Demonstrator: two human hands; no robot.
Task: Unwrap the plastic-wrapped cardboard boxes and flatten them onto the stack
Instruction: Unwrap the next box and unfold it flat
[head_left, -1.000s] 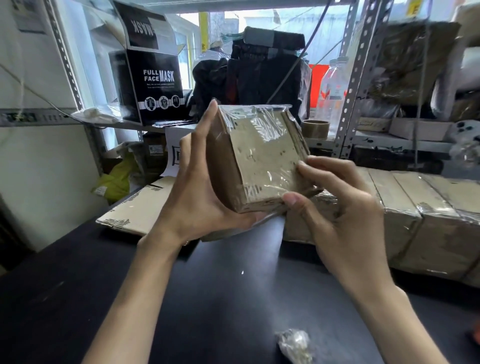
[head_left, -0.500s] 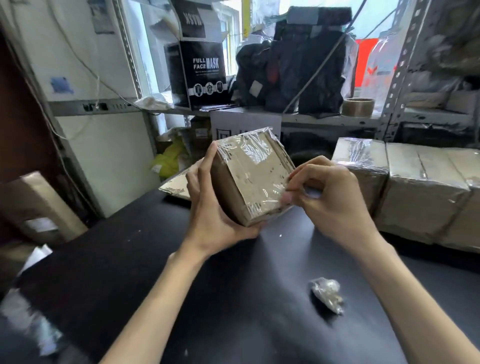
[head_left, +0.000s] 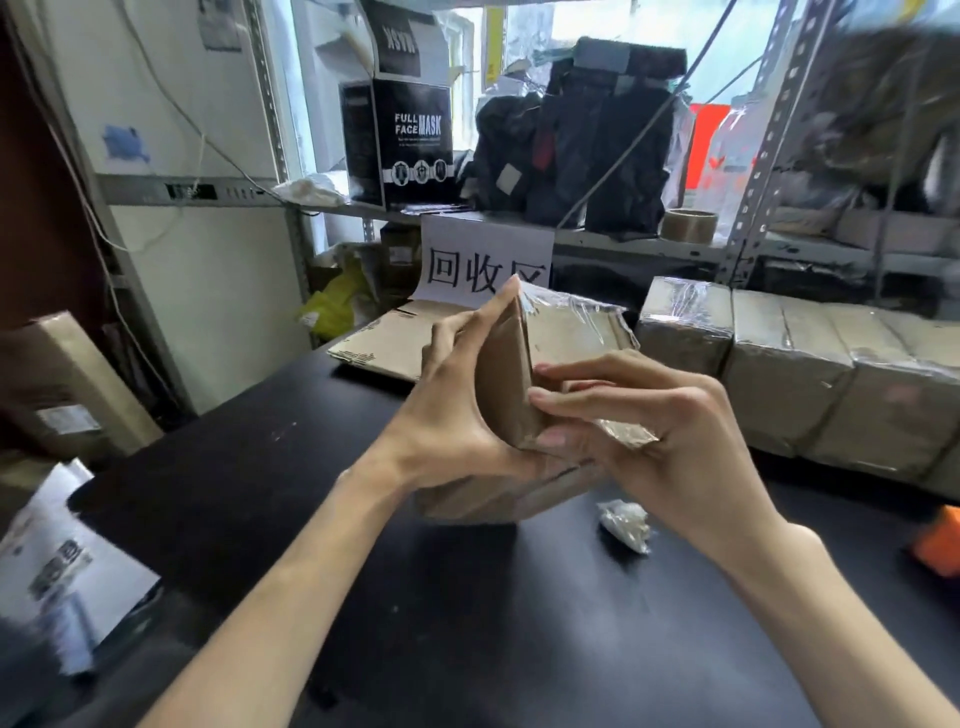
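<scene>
My left hand (head_left: 448, 421) grips the wrapped box (head_left: 566, 335) above the table (head_left: 260, 493), my right hand (head_left: 670, 441) pinching its near corner

Two bare hands are in view, one left hand (head_left: 447, 415) and one right hand (head_left: 670, 447). They share one brown cardboard box wrapped in clear plastic (head_left: 506, 384). At least three more plastic-wrapped brown boxes (head_left: 779, 374) form one row; the frame edge cuts off the full count. There is one low stack of flattened cardboard (head_left: 374, 348), one crumpled wad of clear plastic (head_left: 623, 519), one black printed carton (head_left: 410, 140), one brown tape roll (head_left: 688, 224), one white paper sign (head_left: 483, 260) and one black tabletop (head_left: 260, 493).
</scene>
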